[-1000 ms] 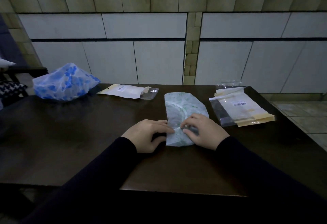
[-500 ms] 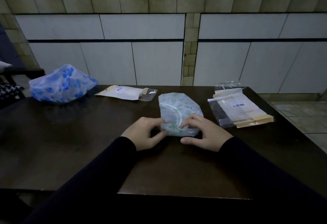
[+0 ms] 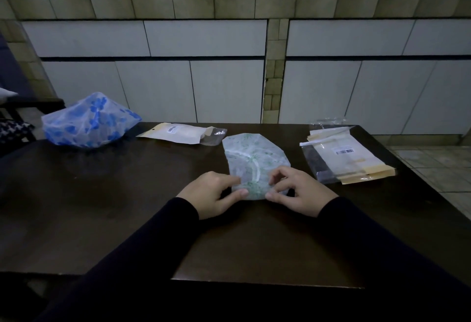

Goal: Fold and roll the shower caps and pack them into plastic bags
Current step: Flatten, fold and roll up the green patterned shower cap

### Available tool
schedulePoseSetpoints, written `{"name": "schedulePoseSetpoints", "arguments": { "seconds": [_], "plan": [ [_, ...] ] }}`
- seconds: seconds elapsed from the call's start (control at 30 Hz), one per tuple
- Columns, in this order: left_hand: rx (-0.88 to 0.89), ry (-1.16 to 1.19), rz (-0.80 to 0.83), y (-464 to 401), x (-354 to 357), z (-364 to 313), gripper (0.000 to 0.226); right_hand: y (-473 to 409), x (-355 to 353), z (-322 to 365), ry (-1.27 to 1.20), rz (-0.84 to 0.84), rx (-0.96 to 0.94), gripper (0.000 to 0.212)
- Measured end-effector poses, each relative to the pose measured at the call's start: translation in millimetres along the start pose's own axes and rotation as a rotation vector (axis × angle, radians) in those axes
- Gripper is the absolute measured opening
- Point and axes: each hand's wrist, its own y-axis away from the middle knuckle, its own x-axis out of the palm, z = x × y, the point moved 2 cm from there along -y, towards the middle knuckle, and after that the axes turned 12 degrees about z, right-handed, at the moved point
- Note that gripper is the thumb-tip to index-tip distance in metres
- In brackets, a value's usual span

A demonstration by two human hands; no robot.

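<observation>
A folded shower cap (image 3: 251, 157) with a green print lies on the dark table (image 3: 127, 207), its near end rolled up. My left hand (image 3: 212, 195) pinches the roll's left side between thumb and fingers. My right hand (image 3: 297, 193) pinches its right side the same way. A second shower cap (image 3: 88, 121) with blue flowers sits puffed up at the table's far left. One packed plastic bag (image 3: 178, 133) lies behind the green cap. A stack of flat plastic bags (image 3: 344, 160) lies to the right.
A tiled wall with white panels (image 3: 229, 87) stands just behind the table. The table's right edge drops to a tiled floor (image 3: 438, 166). A chair with a patterned cushion (image 3: 12, 128) stands at the far left.
The near end of the green cap has been rolled away from me, so the flat part is shorter. Both hands moved forward with the roll.
</observation>
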Motion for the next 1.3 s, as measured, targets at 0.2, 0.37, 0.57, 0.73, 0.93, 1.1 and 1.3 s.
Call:
{"name": "schedulePoseSetpoints", "arguments": {
  "seconds": [0.2, 0.37, 0.57, 0.73, 0.93, 1.1, 1.3],
  "plan": [
    [-0.094, 0.019, -0.035, 0.3, 2.3, 1.2, 0.020, -1.3, 1.1, -1.2, -0.010, -0.008, 0.004, 0.022],
    [-0.066, 0.000, -0.034, -0.6, 0.6, 1.3, 0.017, -1.8, 2.0, 1.7, -0.079, -0.095, -0.024, 0.009],
    [-0.050, 0.110, -0.102, -6.6, 5.1, 2.7, 0.013, -6.5, 5.4, 0.7, 0.005, -0.085, 0.044, 0.019],
    [0.017, 0.004, -0.126, -8.4, 5.7, 6.3, 0.014, -5.3, 5.4, 5.7, 0.061, -0.123, 0.019, 0.014],
    [-0.007, -0.121, -0.084, -5.2, 1.8, 6.1, 0.047, -2.8, 2.9, 8.0, 0.181, -0.065, 0.056, 0.032],
    [-0.023, -0.019, -0.071, -7.4, 6.6, 12.3, 0.039, -2.0, 1.6, 10.4, 0.233, -0.081, 0.044, 0.032],
    [-0.008, -0.058, -0.071, -12.9, 4.8, 13.5, 0.032, -2.0, 1.6, 13.6, 0.329, -0.144, -0.013, 0.039]
  ]
}}
